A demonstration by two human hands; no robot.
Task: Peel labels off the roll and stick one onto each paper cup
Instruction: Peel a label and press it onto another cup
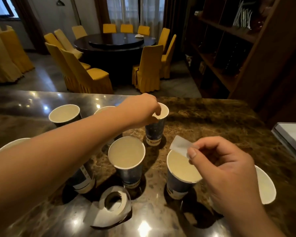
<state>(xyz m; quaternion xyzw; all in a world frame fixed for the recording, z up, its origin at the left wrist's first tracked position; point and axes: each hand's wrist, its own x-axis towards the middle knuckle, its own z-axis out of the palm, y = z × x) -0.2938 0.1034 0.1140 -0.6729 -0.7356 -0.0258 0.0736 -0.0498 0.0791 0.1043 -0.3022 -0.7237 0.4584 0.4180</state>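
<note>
At the marble counter [203,117], our left hand [140,110] pinches the rim of the far paper cup [156,127] while our right hand [220,161] nips a peeled label [179,145] by one corner. Flimsy and tacky, it likely needs edge-only handling. Nearby lies the roll [114,202].

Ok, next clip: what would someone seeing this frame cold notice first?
Probably the two bare arms over the marble counter: the left hand reaches across to pinch the rim of the far paper cup, while the right hand holds a peeled white label up at right. Around them stand several open dark-sided cups, and the label roll lies near the front edge.
</note>
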